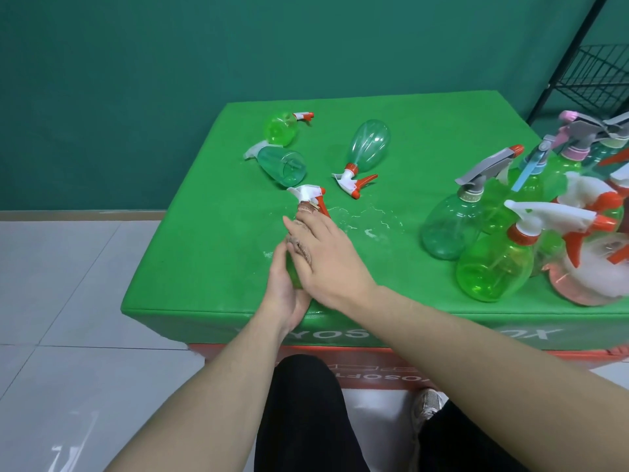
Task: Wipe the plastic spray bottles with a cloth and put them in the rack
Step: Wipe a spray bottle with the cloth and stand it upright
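Observation:
My left hand [284,287] grips the base of a green spray bottle [293,274] above the green table [211,260]. The bottle's white and orange trigger head [308,195] points away from me. My right hand [326,257] presses a brownish cloth [303,233] round the bottle's body; most of the bottle is hidden by both hands. Three green bottles lie on the table farther back: one [280,128], a second [284,165] and a third [366,148]. The black wire rack [599,76] stands at the far right.
Several spray bottles [510,240] stand crowded at the table's right edge, some clear green, some pinkish. Water drops [371,226] glisten on the table right of my hands. Grey floor tiles lie to the left; my dark-trousered legs are below the table's front edge.

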Motion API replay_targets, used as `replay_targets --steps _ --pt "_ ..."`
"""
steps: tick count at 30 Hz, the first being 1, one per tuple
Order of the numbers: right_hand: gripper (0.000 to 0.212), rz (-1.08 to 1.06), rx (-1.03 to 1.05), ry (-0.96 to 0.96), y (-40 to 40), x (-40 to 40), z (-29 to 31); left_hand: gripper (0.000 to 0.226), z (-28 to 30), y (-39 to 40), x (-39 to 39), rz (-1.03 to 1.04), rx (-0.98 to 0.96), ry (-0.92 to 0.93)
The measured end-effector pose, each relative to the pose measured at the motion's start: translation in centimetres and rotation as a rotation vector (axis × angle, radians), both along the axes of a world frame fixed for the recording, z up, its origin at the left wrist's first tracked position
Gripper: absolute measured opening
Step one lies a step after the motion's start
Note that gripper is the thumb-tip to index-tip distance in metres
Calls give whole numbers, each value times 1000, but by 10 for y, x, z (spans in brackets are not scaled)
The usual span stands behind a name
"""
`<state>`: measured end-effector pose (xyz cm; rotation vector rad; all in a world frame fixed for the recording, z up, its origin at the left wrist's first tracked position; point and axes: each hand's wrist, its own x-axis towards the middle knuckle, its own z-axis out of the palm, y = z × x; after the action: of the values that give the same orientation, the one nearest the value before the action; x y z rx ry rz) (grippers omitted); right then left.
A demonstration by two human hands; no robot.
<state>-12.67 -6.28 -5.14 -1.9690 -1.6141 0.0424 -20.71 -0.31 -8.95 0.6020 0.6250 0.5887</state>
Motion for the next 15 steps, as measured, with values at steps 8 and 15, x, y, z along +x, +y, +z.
replay_targets --steps 8,15 --pt "57 89 33 -163 -33 -8 -17 71 -2 -1 -1 -54 72 20" --pt "58 153 14 -224 -54 -7 -30 118 -8 4 1 -36 51 61"
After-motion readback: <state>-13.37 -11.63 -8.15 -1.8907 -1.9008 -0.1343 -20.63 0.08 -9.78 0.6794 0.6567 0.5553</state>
